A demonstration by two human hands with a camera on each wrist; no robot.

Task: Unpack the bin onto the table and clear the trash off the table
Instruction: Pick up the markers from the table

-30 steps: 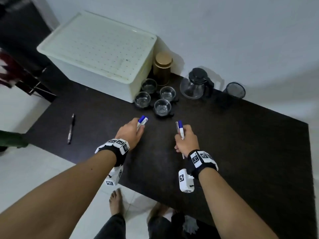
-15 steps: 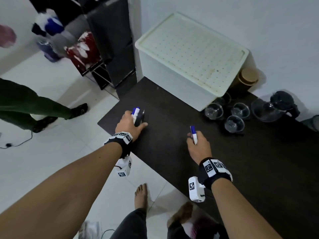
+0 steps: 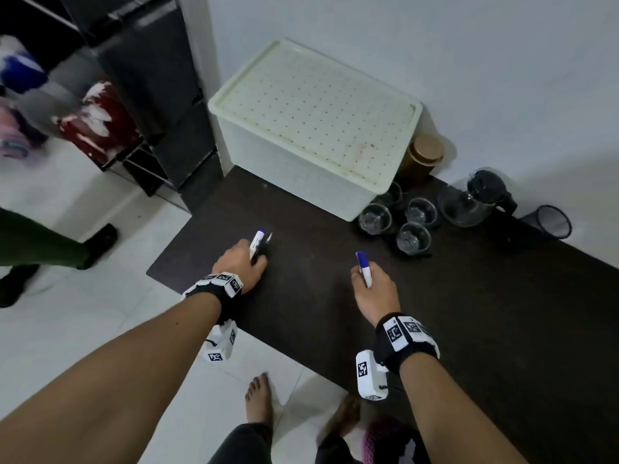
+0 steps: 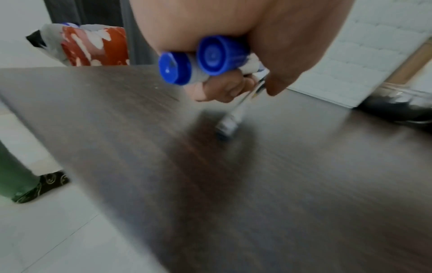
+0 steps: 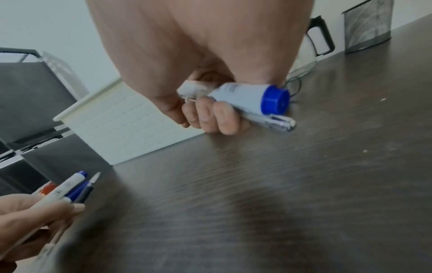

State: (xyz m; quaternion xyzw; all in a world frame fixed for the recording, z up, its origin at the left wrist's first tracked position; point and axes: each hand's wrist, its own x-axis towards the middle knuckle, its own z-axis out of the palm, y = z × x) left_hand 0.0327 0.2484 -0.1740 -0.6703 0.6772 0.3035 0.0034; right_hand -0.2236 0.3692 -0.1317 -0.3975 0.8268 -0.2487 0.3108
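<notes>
My left hand is near the table's left end and grips two blue-capped white markers together with a thin pen. The pen's tip is blurred just above the dark table. My right hand, over the middle of the table, grips a blue-capped marker and a silver pen. The white bin stands at the back left corner with its dotted lid on. The right wrist view also catches the left hand with its bundle.
Several small glass cups, a gold canister, a glass teapot and a black mesh pen holder stand along the back wall. Another person's green trouser leg and shoe are on the floor left. Dark shelving stands beside the bin.
My left hand has moved left to the table's end and taken up the pen that lay there, adding it to its markers. The right hand keeps its marker and pen.
</notes>
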